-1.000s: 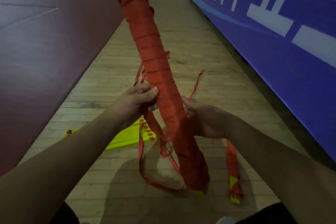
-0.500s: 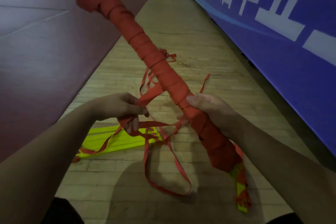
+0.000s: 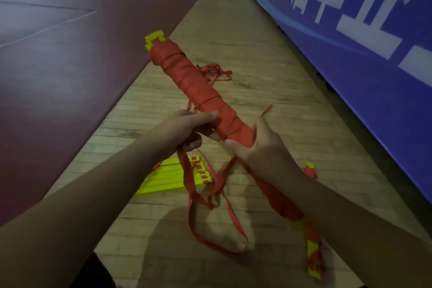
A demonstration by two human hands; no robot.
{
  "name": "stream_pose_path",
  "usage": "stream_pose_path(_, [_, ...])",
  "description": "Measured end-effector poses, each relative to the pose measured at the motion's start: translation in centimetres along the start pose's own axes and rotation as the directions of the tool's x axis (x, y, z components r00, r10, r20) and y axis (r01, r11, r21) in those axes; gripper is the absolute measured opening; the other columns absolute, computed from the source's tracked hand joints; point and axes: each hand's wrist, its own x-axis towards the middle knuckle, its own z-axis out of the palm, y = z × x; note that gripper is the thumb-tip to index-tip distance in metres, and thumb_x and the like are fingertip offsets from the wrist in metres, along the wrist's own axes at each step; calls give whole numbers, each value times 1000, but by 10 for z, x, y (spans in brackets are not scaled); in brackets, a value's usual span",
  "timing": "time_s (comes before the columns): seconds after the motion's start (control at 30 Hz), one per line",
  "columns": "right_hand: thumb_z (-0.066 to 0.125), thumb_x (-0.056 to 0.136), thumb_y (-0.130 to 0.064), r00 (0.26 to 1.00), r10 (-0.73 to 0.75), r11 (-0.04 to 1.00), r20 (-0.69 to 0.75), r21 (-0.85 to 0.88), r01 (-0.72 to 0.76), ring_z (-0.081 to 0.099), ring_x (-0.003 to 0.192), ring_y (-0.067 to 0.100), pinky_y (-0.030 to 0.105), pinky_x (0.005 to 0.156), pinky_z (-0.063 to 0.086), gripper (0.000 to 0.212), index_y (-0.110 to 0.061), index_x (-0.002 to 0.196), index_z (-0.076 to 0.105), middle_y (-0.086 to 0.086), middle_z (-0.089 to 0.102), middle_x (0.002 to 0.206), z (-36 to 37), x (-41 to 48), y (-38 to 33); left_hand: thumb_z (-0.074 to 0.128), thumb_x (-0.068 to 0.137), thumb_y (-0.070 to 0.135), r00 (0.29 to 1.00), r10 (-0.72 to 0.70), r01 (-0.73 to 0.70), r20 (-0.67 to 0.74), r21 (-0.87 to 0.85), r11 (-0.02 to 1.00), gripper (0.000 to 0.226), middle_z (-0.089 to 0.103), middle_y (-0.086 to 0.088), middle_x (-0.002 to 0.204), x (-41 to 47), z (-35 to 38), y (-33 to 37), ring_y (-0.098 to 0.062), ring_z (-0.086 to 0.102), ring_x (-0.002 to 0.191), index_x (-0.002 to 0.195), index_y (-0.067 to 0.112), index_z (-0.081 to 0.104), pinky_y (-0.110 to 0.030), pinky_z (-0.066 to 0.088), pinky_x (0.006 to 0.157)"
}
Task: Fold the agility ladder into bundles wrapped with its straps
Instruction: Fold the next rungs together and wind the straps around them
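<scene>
A long ladder bundle, wound tight in red strap, slants from upper left to lower right; yellow rung ends stick out at its top. My right hand grips the bundle near its middle from the right. My left hand holds a loose red strap against the bundle's left side, fingers curled round it. The strap hangs from that hand and loops down onto the floor. The bundle's lower part passes behind my right wrist.
A stack of yellow rungs lies on the wooden floor under my hands. More red strap lies tangled farther off. A blue banner wall runs along the right; a dark red mat covers the left.
The bundle has tipped lower and swung, its top now nearer. My left hand has come up from the loose straps to the bundle's side, carrying the strap.
</scene>
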Motion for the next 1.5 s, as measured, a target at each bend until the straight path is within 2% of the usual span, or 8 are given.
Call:
stream_pose_path(0.5, [80,78,-27,869,-491,836,59,-249,489,35,78,8,24,67,29,39,-15,100,51,-10,38,97,4,-15,-13,69,83,48,951,-176,110,-253,-256,960,35,54,-4,67,4,11,-12,-13,41,45,86,14,63,-21,27,41])
stream_pose_path(0.67, [79,82,-26,987,26,909,158,408,-89,64,83,10,17,71,49,24,-21,95,60,0,65,97,-10,0,-16,59,91,29,987,-90,40,-136,-335,941,19,50,-5,66,3,7,-9,-14,41,48,86,11,57,-24,24,42])
stream_pose_path(0.8, [71,87,-28,764,29,690,644,541,-482,68,69,22,29,59,57,39,2,112,64,17,69,95,-26,-1,-8,57,78,24,998,46,-26,48,-370,929,26,46,-9,60,0,6,-2,-18,44,49,93,4,53,-26,30,43])
stream_pose_path(0.93, [72,75,-27,833,-53,726,551,594,-347,59,53,17,26,48,51,21,-9,88,73,9,64,70,-21,-2,-3,63,71,25,975,99,-24,201,-345,938,21,56,-8,62,-4,-1,5,-18,51,50,83,8,66,-26,35,47])
stream_pose_path(1.07, [76,71,-22,893,-86,723,441,644,-249,62,57,14,23,52,52,13,-16,82,76,5,69,72,-25,5,-4,83,59,59,920,-28,56,391,-60,997,82,71,-18,106,-1,-28,8,-23,64,61,116,3,63,-27,52,54])
stream_pose_path(1.17, [85,71,-17,930,-28,814,366,548,-192,65,71,19,24,59,53,27,-14,95,74,7,73,85,-34,6,-4,87,55,59,899,-142,144,414,28,989,102,67,-26,121,-3,-37,3,-22,64,59,126,-7,54,-27,53,50])
stream_pose_path(1.37, [83,68,-50,996,55,981,65,-191,-41,61,79,11,28,68,49,51,-27,104,55,-10,60,90,-28,8,-3,59,83,52,999,37,-32,36,-125,992,54,73,-23,94,1,-5,10,-12,36,38,102,2,62,-23,22,41])
stream_pose_path(1.5, [81,72,-46,993,-16,989,113,-145,32,55,85,12,24,68,39,47,-27,103,50,-9,56,95,-9,-3,-3,68,85,53,973,-60,23,-224,-167,986,46,66,-18,72,0,14,-3,-13,39,41,78,7,63,-22,26,45])
